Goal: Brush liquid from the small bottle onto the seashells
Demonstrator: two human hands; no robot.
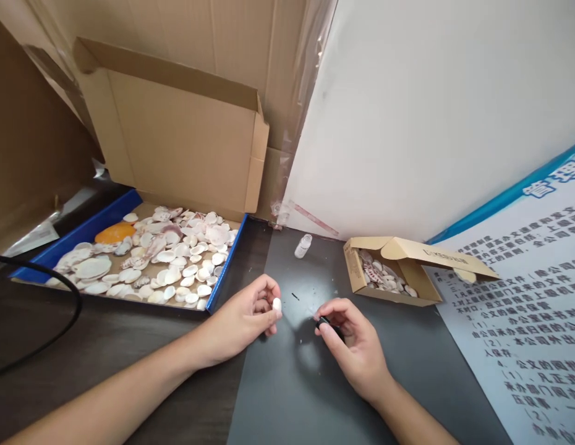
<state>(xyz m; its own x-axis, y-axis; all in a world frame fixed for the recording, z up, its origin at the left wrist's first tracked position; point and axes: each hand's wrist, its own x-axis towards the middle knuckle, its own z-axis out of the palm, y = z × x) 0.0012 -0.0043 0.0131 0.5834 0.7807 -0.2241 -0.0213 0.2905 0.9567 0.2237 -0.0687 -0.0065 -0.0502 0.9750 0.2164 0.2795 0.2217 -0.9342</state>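
1. A person's left hand (250,318) pinches a small white piece (277,304) between thumb and fingers above a gray mat (278,395).
2. Between 3 and 4 o'clock from that piece, the right hand (352,346) grips a black object (323,322), partly hidden by fingers.
3. A small bottle (303,246) stands at 11 o'clock from the right hand; a carton (384,296) of shells sits at 1.
4. At the left hand's 10 o'clock, shells (180,262) fill a blue-edged box (217,294).

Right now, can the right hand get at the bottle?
Probably yes: nothing sizeable stands between the right hand and the bottle, though that hand holds a black item, which may hamper it.
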